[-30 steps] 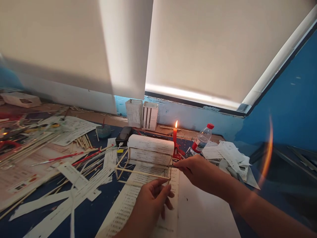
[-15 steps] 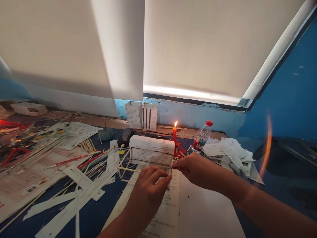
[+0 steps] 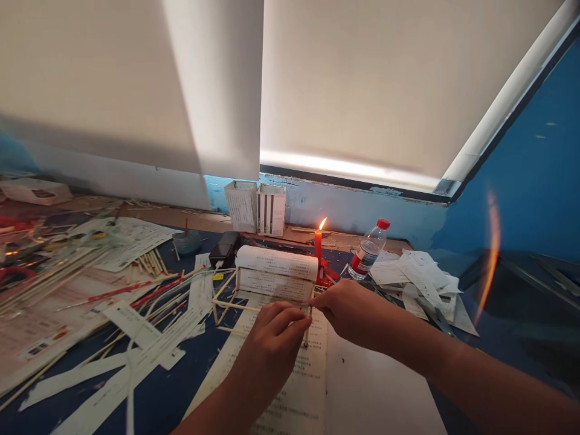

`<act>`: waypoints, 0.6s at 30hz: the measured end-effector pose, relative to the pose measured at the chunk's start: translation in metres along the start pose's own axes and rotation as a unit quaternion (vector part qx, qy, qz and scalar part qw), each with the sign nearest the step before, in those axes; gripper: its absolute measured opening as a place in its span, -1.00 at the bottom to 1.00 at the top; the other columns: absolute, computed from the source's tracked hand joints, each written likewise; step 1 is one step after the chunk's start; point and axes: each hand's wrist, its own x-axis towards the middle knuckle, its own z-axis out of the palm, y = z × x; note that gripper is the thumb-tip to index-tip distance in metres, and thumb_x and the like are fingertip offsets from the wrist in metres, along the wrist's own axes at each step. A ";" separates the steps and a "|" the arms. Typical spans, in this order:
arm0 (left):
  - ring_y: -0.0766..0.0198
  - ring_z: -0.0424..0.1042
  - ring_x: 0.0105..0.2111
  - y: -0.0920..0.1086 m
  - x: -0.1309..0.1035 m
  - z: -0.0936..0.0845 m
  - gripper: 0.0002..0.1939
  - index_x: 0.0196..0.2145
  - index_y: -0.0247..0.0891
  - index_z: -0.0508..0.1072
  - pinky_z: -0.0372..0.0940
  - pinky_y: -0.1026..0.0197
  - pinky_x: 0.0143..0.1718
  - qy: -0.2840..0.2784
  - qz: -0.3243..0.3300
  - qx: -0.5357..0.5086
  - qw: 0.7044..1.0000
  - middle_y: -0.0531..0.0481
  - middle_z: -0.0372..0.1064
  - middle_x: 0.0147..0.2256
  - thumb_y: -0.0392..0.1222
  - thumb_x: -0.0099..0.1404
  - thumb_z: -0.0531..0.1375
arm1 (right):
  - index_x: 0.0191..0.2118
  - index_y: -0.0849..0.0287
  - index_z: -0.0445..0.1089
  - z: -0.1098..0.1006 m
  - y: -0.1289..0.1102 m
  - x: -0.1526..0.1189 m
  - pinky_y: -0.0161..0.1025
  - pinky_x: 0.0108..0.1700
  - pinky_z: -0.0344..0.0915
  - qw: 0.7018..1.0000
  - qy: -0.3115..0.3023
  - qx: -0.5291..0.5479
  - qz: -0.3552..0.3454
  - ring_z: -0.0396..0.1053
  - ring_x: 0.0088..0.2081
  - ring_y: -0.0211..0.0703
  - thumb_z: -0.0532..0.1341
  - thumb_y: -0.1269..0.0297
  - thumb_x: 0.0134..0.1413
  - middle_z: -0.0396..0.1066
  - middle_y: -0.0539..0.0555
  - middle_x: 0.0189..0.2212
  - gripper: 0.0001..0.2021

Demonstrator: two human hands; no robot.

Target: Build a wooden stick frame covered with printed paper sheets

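Note:
A light stick frame point(image 3: 225, 306) stands on a long printed paper strip point(image 3: 294, 374), with a curled printed sheet point(image 3: 277, 263) along its far side. My left hand point(image 3: 276, 338) is at the near edge of the frame, fingers bent and closed round something I cannot make out. At the frame's right corner, my right hand point(image 3: 342, 305) pinches something small and thin, mostly hidden by the fingers. Behind the hands a lit red candle point(image 3: 318, 244) stands upright.
A water bottle point(image 3: 368, 249) and paper scraps point(image 3: 419, 275) lie to the right. Two paper-covered boxes point(image 3: 270, 210) stand by the wall. Cut strips point(image 3: 136, 326), sticks and a black adapter point(image 3: 225, 249) are on the left. Scissors point(image 3: 437, 315) lie near the scraps.
The view has shifted slightly, moving the left-side items left. Both hands keep nearly the same place at the frame. The candle flame leans a little more to the right.

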 end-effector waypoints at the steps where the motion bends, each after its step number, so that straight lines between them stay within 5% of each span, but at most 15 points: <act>1: 0.14 0.40 -0.21 0.000 0.000 0.001 -0.82 -0.16 -0.30 0.49 0.35 0.08 -0.17 0.002 -0.001 0.000 1.000 -0.08 0.51 -0.27 -0.46 0.35 0.17 | -0.33 0.20 0.59 -0.001 0.000 0.000 -0.36 -0.46 0.10 1.000 -0.003 -0.001 -0.003 0.29 -0.55 -0.34 0.15 0.53 0.18 0.47 0.05 -0.52 -0.75; 18: 0.15 0.39 -0.16 -0.003 -0.007 0.003 -0.77 -0.12 -0.28 0.48 0.34 0.09 -0.13 -0.016 -0.013 -0.015 1.000 -0.08 0.51 -0.22 -0.49 0.34 0.17 | -0.32 0.20 0.60 -0.012 0.000 -0.006 -0.37 -0.42 0.13 0.999 -0.024 0.037 0.008 0.28 -0.52 -0.32 0.14 0.48 0.21 0.48 0.03 -0.52 -0.74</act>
